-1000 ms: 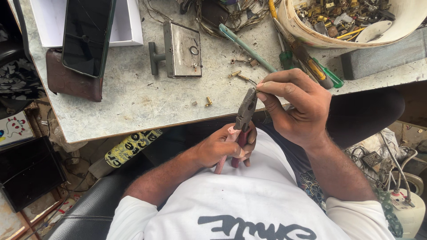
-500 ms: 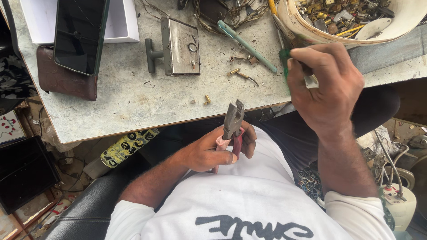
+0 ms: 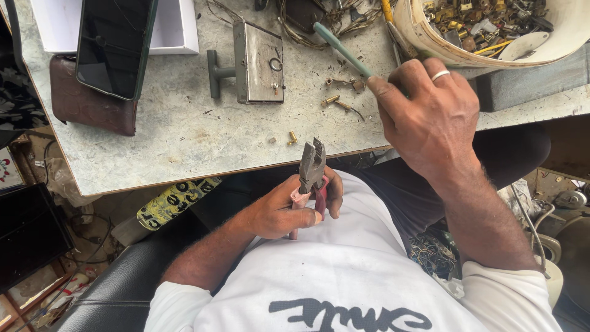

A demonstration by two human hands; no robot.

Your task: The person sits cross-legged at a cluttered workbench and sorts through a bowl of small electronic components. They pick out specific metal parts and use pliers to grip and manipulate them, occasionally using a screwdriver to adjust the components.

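My left hand (image 3: 292, 206) grips a pair of pliers (image 3: 311, 167) by its red handles, close to my chest, jaws pointing up toward the table edge. My right hand (image 3: 427, 117) reaches over the grey worktable (image 3: 184, 141), fingers curled over the near end of a green-handled screwdriver (image 3: 342, 47) that lies diagonally on the table. Whether the fingers grip it is not visible. Small brass screws (image 3: 292, 137) and bits lie on the table between the hands. A grey metal door lock (image 3: 257, 61) with a handle sits further back.
A white tub (image 3: 491, 37) full of metal parts stands at the back right. A black phone (image 3: 114, 46) rests on a brown wallet (image 3: 89, 107) and a white box (image 3: 175, 27) at the left. Tangled wires lie at the back centre. Clutter covers the floor on both sides.
My right hand left the pliers' jaws and moved up to the table, now settling over the green screwdriver. My left hand keeps the pliers and has barely moved.
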